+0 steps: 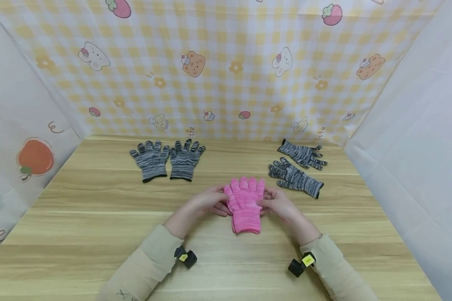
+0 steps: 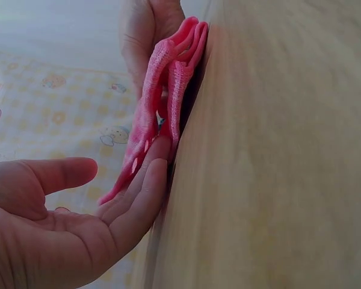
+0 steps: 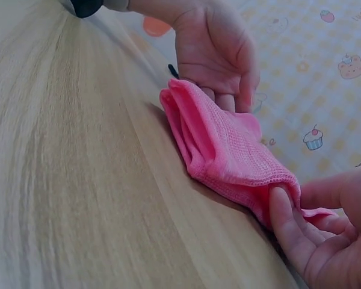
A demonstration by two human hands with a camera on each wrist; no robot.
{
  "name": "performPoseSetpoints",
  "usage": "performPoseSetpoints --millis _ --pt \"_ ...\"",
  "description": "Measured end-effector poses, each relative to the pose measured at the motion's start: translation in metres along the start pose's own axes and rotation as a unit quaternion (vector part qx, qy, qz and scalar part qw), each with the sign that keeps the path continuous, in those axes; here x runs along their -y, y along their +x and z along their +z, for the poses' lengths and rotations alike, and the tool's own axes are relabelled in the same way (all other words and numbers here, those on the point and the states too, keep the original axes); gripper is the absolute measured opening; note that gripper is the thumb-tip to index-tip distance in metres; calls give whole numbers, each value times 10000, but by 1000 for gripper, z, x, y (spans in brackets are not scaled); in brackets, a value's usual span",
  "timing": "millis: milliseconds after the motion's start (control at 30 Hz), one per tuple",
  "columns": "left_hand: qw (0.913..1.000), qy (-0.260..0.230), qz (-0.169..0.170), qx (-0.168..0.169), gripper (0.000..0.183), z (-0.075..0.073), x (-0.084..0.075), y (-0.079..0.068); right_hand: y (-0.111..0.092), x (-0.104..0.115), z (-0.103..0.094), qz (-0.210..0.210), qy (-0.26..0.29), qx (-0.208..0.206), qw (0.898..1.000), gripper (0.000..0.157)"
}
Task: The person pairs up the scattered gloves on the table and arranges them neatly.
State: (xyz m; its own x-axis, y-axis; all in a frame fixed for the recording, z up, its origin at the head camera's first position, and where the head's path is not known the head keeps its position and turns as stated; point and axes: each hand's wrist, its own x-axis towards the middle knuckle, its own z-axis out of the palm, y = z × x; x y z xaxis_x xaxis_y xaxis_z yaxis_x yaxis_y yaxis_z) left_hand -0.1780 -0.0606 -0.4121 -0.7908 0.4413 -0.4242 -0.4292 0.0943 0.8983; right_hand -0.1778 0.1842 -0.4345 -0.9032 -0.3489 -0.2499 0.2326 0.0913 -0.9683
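Observation:
Two pink knit gloves [image 1: 247,211] lie stacked near the middle of the table, fingers pointing away and cuffs toward me. From the left, my left hand [image 1: 212,201] touches the stack. Its nearly straight fingers reach in between the two layers in the left wrist view, while the thumb [image 2: 72,173] stands apart from the fabric. My right hand [image 1: 280,205] pinches the upper glove's right edge. In the right wrist view its fingers [image 3: 292,232] are under the upper layer and its thumb lies on the outer side, partly hidden by the cuff.
On the wooden table [image 1: 98,234], a pair of grey-black knit gloves [image 1: 154,163] lies flat at the back left. Another grey glove [image 1: 301,153] and its mate [image 1: 297,179] lie slanted at the back right. A yellow checked cloth [image 1: 226,92] hangs behind the table.

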Motion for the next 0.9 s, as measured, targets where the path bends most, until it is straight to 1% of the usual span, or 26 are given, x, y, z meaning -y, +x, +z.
performPoseSetpoints --millis 167,300,367,467,567,667,767,900 --pt "9999 140 -29 65 47 -4 1 2 0 -2 0 71 -9 -8 10000 60" --pt "9996 274 -3 112 47 -8 2 3 0 -2 -1 99 -94 -32 9999 59" --pt "9990 437 0 117 47 -11 0 2 0 -1 0 102 -194 -34 9998 58" --pt "9966 824 26 49 46 -17 -4 1 -1 0 1 116 -333 -53 9994 54" --pt "9917 1276 52 -113 44 -23 -10 2 -1 0 1 103 -428 -67 9990 46" --pt "9857 1673 64 -201 40 -28 -15 6 -1 0 1 72 -450 -102 9989 38" --pt "9794 2010 139 -134 33 -31 -17 11 -1 -1 1 52 -447 -139 9989 35" --pt "9724 2324 205 13 26 -34 -21 17 0 -3 0 50 -447 -163 9989 34"
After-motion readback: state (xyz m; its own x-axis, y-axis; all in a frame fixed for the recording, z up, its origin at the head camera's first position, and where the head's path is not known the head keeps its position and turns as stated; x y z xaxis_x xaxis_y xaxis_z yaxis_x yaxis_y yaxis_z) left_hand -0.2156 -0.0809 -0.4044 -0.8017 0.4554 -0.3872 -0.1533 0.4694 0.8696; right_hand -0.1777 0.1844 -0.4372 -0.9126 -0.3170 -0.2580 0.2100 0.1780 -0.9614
